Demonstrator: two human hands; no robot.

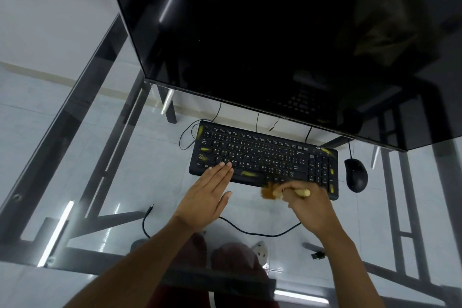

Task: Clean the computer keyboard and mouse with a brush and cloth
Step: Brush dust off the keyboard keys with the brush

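A black keyboard (265, 155) with yellow smears lies on the glass desk (125, 182). My left hand (210, 195) rests flat with its fingers together, the fingertips touching the keyboard's lower left keys. My right hand (307, 202) grips a small brush (272, 192) with brown bristles and a pale wooden handle at the keyboard's front edge; the brush looks blurred. A black mouse (356, 175) sits to the right of the keyboard. No cloth is in view.
A large dark monitor (275, 32) overhangs the back of the keyboard. A loose black cable (250, 231) curves across the glass near my wrists, and a small USB plug (318, 255) lies at the right. The desk's black frame and the tiled floor show through the glass.
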